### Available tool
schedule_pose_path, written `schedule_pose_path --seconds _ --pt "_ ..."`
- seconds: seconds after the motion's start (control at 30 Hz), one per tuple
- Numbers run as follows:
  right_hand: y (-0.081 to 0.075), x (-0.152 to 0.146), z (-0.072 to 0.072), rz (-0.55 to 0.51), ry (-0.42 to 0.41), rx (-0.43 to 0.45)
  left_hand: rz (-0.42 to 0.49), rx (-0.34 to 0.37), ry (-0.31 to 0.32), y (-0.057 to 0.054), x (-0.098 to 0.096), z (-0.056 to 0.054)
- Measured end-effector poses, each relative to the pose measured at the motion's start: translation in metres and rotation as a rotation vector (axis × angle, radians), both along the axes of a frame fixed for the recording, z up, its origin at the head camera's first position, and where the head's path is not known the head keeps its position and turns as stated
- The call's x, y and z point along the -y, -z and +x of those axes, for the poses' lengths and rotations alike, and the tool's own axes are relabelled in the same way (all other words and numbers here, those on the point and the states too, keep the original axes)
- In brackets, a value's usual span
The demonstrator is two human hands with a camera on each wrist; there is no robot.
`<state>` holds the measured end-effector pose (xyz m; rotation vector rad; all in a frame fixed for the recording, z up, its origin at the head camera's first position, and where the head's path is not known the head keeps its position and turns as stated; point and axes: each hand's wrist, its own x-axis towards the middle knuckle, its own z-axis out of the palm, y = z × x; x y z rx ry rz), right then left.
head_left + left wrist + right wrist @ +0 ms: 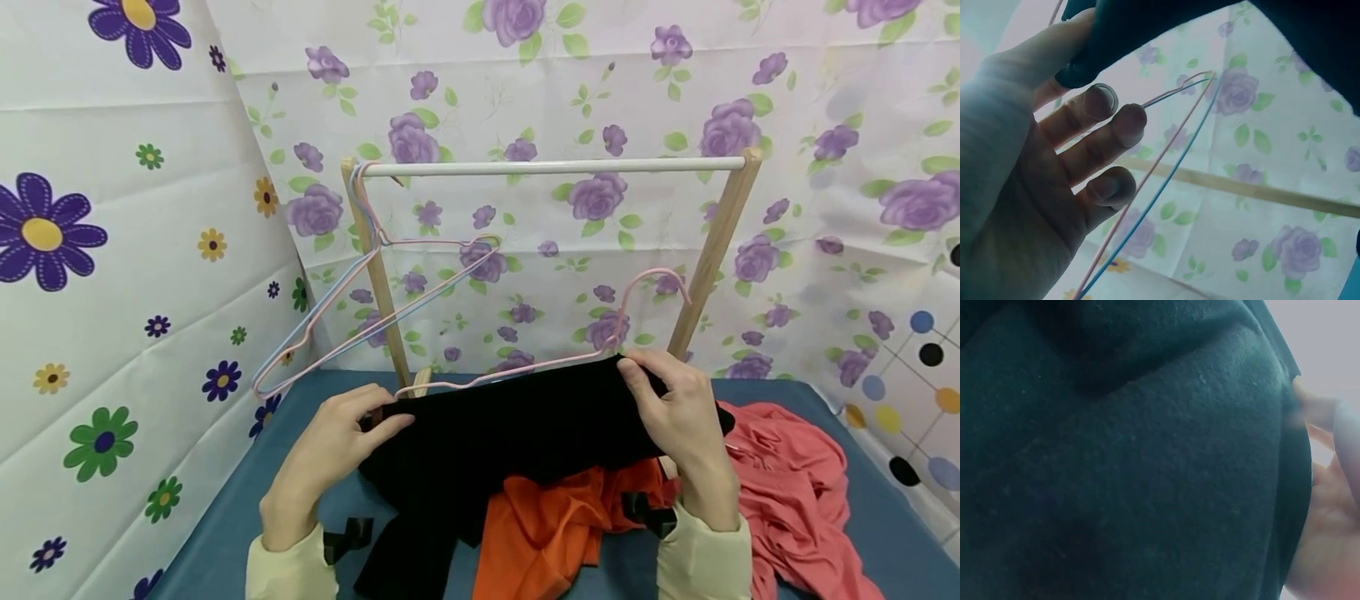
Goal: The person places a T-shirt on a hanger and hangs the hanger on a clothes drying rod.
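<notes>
A black garment (517,425) stretches between both hands in the head view, its upper edge slanting up to the right. My left hand (341,437) pinches its left end between thumb and index finger; in the left wrist view the other fingers (1107,134) are loosely curled away from the cloth. My right hand (678,408) pinches the upper edge near the right end. Along that edge lies a pink hanger (517,368), its hook standing up just left of my right hand and its lower part hidden by the cloth. In the right wrist view, dark cloth (1147,475) fills most of the frame.
An orange garment (536,533) lies beneath the black one, and a coral-pink garment (795,492) is heaped at the right. Behind stands a rack with a white rail (555,167) and wooden legs. Pink and blue hangers (375,242) hang at its left end.
</notes>
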<state>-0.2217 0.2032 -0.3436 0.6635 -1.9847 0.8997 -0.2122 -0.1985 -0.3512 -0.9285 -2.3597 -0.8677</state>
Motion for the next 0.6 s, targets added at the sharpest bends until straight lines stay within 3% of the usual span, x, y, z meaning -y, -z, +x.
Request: schedule_pose_path --seconds 0.2,0.47,0.6 --pt "0.0 -0.004 0.001 0.044 -0.003 0.033 0.025 -0.043 0.004 -0.005 -0.001 0.003" --pt "0.002 -0.007 -0.001 0.092 -0.042 0.083 0.02 -0.021 0.005 -0.004 -0.007 0.005" --pt "0.003 -0.007 -0.002 0.101 -0.065 0.083 -0.013 -0.087 -0.049 -0.002 -0.01 0.003"
